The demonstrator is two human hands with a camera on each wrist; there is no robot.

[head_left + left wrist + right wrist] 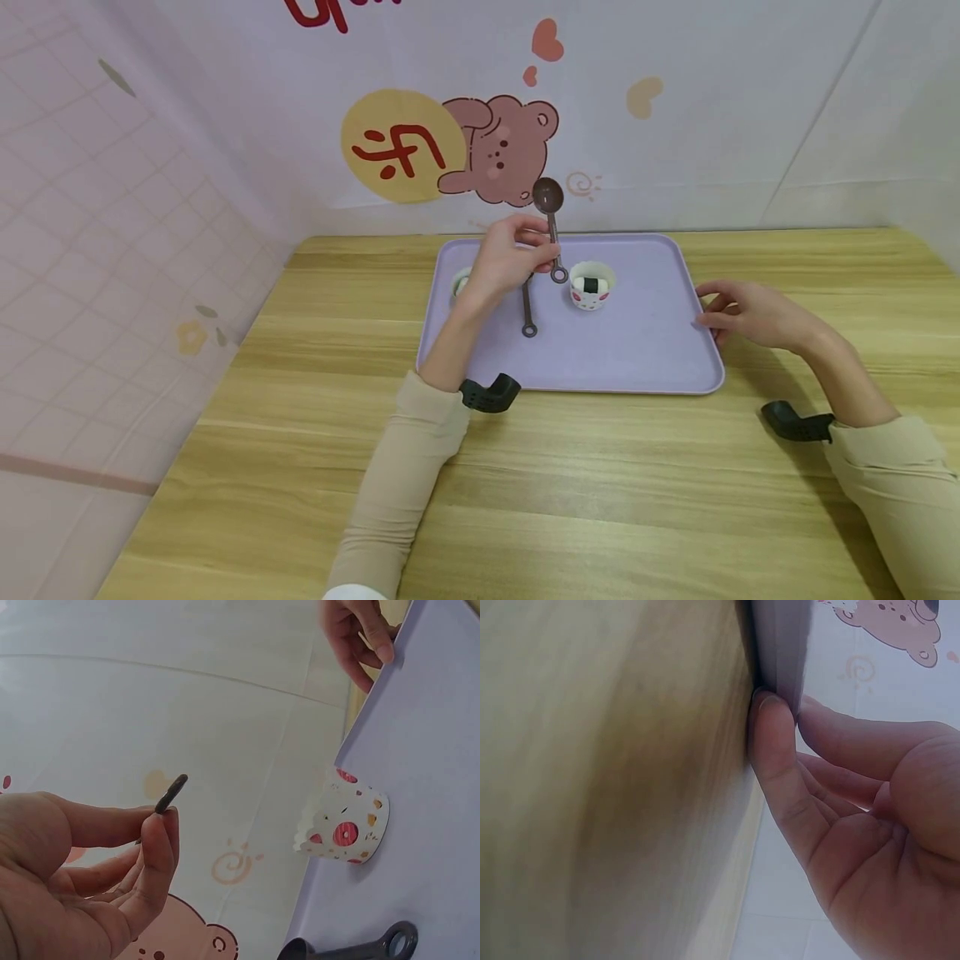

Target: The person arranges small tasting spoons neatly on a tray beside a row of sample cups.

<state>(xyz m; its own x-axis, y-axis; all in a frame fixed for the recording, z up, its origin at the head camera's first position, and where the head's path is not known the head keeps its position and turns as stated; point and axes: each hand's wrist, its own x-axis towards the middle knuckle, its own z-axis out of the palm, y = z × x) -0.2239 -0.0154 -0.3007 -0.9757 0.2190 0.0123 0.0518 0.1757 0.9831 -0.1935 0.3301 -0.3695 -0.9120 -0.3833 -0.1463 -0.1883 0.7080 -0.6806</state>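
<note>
My left hand (510,258) pinches the handle of a dark brown measuring spoon (549,197) above the tray, bowl end up. A second measuring spoon (528,310) lies on the lilac tray (622,358), its far end hidden by that hand. To the right stands a patterned paper cup (588,297) with a small white piece wrapped in a dark band (591,285) inside. Another cup (459,278) is mostly covered by my left wrist. At the tray's right edge, my right hand (757,312) grips the rim (784,652) between thumb and fingers.
The tray sits near the back of a wooden table (600,483). Behind it hangs a pale cloth (712,125) printed with a bear and hearts. Each wrist carries a black mount (491,393).
</note>
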